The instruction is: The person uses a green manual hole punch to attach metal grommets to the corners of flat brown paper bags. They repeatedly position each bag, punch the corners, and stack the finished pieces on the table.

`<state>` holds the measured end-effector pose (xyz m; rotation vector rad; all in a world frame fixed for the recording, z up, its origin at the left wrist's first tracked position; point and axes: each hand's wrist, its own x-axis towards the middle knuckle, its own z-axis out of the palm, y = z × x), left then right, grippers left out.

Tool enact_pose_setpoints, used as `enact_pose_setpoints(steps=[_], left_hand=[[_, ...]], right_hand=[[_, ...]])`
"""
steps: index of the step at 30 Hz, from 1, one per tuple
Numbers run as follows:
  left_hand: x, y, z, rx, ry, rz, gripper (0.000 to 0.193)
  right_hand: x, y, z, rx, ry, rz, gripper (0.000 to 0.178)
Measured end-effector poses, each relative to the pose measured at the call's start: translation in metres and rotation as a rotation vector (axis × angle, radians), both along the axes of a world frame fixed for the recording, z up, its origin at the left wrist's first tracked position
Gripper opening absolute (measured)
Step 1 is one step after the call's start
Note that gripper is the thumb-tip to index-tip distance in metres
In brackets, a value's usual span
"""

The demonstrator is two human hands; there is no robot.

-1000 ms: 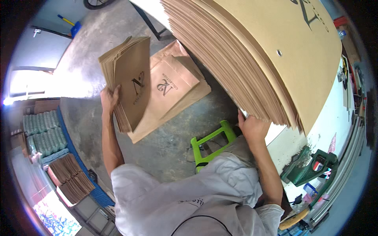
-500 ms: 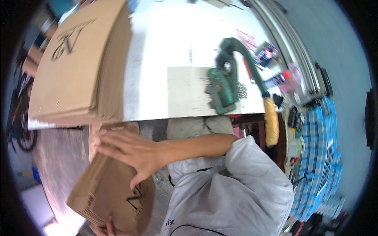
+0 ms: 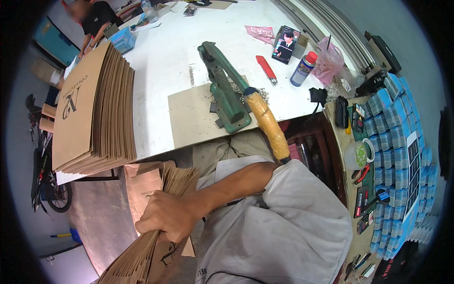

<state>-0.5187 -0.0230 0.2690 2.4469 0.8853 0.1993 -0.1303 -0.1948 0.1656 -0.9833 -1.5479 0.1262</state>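
Forearm [image 3: 241, 184] slanting leftward from a pale grey sleeve [image 3: 307, 199], the right arm crosses in front of the body. The right hand [image 3: 168, 215] is clamped, knuckles up, around the middle of a bundle of brown paper bags [image 3: 130, 265] — one end fans out beyond the wrist, the other runs off toward the lower left. The left hand is out of view, so its state cannot be told. Half a second earlier the right hand is blurred and spread over the bags, with the left fingers at the lower edge; now it grips.

Just beyond, pinkish-brown bags [image 3: 137, 187] lie below the white surface [image 3: 158, 113]. On that surface, a tall stack of brown bags [image 3: 78, 109] stands left of a green lever tool [image 3: 229, 104] with a yellow-wrapped handle [image 3: 266, 118]. Farther back are a red cutter [image 3: 266, 69] and a spray can [image 3: 303, 69]; at the far left — now plainly visible — is a person [image 3: 98, 19] in a dark top.
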Motion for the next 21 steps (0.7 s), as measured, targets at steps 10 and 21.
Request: enact_pose_setpoints(steps=[10,21], left_hand=[[0.069,-0.036,0.003,1.061,-0.848,0.143,0.077],[0.037,0.082,-0.041,0.839,-1.233,0.226,0.069]], right_hand=[[0.019,-0.118,0.043,-0.002,0.343,-0.297,0.034],[0.01,-0.199,0.093,0.25,0.692,-0.401,0.049]])
